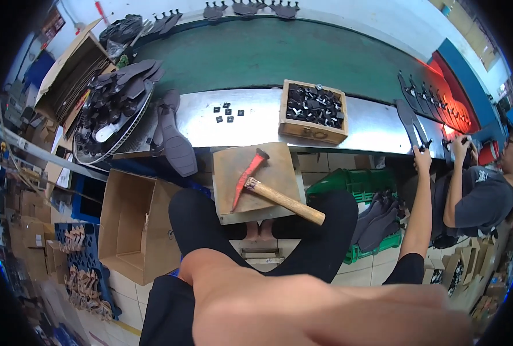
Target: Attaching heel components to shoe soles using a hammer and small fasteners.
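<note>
My left hand [325,308] looms large and blurred across the bottom, close to the camera; its fingers cannot be made out. My right arm reaches far right to the steel ledge, where my right hand [422,158] grips the near end of a dark shoe sole [407,120]. A hammer [279,199] with a red head and wooden handle lies on a worn square board [225,173] between my knees. Several small black square pieces [227,113] are scattered on the ledge. Beside them stands a wooden box [308,131] filled with small black and metal pieces.
A green conveyor belt [239,52] runs behind the ledge, toward a red-lit opening [449,98] at right. Dark soles [176,144] and a heaped round tray [115,141] stand left, above a cardboard box [127,225]. A green crate [354,179] holds soles; a co-worker [478,196] sits right.
</note>
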### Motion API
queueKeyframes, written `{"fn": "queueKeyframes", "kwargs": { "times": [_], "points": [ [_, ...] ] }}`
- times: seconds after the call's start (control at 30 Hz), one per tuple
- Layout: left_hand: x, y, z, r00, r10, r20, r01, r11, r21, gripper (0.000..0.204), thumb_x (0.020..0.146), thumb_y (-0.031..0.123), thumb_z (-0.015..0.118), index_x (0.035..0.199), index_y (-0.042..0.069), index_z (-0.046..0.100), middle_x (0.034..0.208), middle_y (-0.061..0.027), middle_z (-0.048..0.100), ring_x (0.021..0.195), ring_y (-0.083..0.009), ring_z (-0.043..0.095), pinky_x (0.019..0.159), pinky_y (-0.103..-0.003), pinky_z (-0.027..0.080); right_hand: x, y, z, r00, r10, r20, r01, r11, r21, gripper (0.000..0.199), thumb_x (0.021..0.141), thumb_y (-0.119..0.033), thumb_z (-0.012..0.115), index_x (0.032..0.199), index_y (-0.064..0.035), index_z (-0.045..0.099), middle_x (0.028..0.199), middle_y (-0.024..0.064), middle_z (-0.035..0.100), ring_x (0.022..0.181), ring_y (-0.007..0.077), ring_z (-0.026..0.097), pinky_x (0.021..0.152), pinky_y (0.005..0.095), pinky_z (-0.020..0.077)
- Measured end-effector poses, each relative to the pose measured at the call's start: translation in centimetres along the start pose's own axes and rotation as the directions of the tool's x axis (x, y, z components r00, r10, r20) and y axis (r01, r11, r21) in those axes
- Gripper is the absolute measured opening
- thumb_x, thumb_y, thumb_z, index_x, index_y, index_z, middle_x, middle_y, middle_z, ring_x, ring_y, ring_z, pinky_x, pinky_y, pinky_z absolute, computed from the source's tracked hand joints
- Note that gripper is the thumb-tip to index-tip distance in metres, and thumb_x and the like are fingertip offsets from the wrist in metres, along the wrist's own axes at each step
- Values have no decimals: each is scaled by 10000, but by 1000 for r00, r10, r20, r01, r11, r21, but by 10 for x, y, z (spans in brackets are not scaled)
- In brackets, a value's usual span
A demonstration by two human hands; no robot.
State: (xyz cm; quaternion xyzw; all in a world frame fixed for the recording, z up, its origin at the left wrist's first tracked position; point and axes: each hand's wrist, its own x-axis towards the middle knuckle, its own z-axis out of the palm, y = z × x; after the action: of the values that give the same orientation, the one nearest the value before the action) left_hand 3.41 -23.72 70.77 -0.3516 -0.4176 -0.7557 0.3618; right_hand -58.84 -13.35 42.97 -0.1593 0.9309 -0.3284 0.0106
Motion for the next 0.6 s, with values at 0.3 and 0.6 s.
{"fn": "queueKeyframes", "kwargs": {
  "times": [0.3, 0.6],
  "points": [
    [-48, 46, -1, 931, -120, -346, 177, 974, 139, 190, 935, 26, 520, 1098, -42, 590, 1030, -176, 620, 993, -256, 623, 899, -350, 481, 14, -54, -32, 736, -579, -352, 542, 815, -207, 324, 976, -281, 601, 1150, -13, 652, 1057, 200, 688, 984, 362, 656, 865, 438, 501],
    [-49, 23, -19, 953, 47, -298, 294, -378, 878, 812, 820, 250, 763, 1457, -37, 349, 1464, -235, 393, 1402, -422, 348, 1111, -466, 355, -340, -343, -180, -112, -991, 68, 911, -130, -392, 470, 786, 86, 621, 1228, -75, 624, 1051, 121, 619, 1066, 328, 595, 967, 474, 471]
  ]
}}
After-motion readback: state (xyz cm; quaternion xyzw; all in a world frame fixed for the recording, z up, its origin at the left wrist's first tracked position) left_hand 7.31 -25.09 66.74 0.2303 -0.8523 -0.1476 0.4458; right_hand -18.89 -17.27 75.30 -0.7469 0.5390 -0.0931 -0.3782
